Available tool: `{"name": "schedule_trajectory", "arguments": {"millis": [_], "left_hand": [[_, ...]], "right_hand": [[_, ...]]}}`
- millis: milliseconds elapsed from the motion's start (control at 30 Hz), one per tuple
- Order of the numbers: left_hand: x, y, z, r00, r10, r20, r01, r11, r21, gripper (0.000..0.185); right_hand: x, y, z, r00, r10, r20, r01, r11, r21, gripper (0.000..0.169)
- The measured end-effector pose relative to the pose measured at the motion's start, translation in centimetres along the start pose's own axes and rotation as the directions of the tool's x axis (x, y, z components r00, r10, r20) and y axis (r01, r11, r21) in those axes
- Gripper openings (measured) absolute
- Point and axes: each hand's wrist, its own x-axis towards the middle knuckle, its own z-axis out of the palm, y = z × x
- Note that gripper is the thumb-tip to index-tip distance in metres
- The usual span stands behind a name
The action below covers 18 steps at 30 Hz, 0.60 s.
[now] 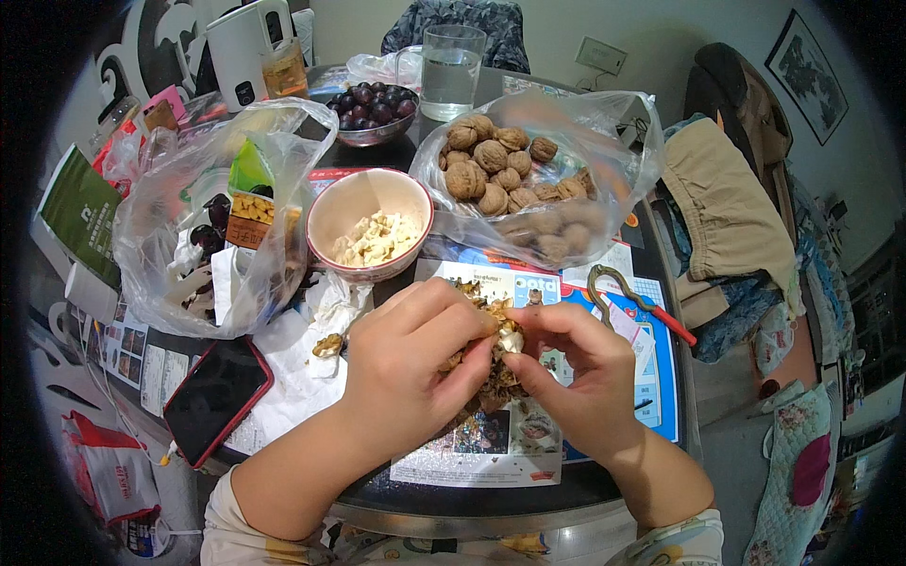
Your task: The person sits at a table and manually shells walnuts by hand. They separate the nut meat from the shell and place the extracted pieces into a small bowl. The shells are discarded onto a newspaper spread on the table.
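Observation:
Over a heap of walnut shell and skin scraps [499, 397], my right hand [584, 368] pinches a partly peeled walnut kernel [509, 341] between thumb and fingers. My left hand [425, 347] meets it from the other side, thumb and forefinger closed at the kernel's edge. Pale peeled kernel pieces [379, 239] lie in a red-rimmed bowl [322, 230] just beyond my hands. One unpeeled kernel piece [328, 345] rests on crumpled white tissue [283, 396] left of my left hand. The scraps sit on a printed sheet [488, 460], partly hidden by my hands.
Whole walnuts [488, 157] fill a clear plastic bag [623, 177] at back right. A red-handled nutcracker [672, 325] lies right. A waste bag [141, 240] and phone [218, 403] are left. Behind stand a grape bowl [375, 136], glass mug [453, 78] and white kettle [244, 53].

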Motion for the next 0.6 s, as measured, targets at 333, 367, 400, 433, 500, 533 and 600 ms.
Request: {"name": "schedule_trajectory", "arguments": {"millis": [333,367,400,433,500,533,600], "left_hand": [[0.09,-0.08,0.01,0.99,-0.134,0.035,0.138,0.978,-0.155,0.009],[0.13,-0.31,-0.03,0.987,-0.155,0.051,0.162,0.971,-0.177,0.008],[0.14,-0.45,-0.05,0.982,-0.176,0.068,0.186,0.962,-0.197,0.007],[0.09,-0.32,0.12,0.967,-0.247,0.056,0.253,0.925,-0.285,0.006],[-0.07,0.15,0.64,0.922,-0.384,0.053,0.365,0.813,-0.454,0.005],[-0.23,-0.01,0.62,0.926,-0.371,0.066,0.36,0.82,-0.446,0.005],[-0.62,-0.65,0.45,0.934,-0.344,0.095,0.35,0.831,-0.432,0.004]], "right_hand": [[0.03,-0.51,-0.21,0.993,0.064,0.097,-0.081,0.979,0.186,0.027],[-0.03,-0.64,-0.23,0.989,0.085,0.117,-0.112,0.964,0.243,0.028],[-0.06,-0.73,-0.23,0.985,0.105,0.14,-0.143,0.944,0.299,0.028],[-0.01,-0.79,-0.24,0.979,0.124,0.163,-0.181,0.899,0.4,0.029],[0.14,-0.87,-0.33,0.965,0.155,0.213,-0.253,0.773,0.583,0.032],[0.21,-0.84,-0.43,0.953,0.186,0.239,-0.296,0.737,0.608,0.032],[0.31,-0.62,-0.76,0.924,0.248,0.29,-0.38,0.657,0.651,0.034]]}}
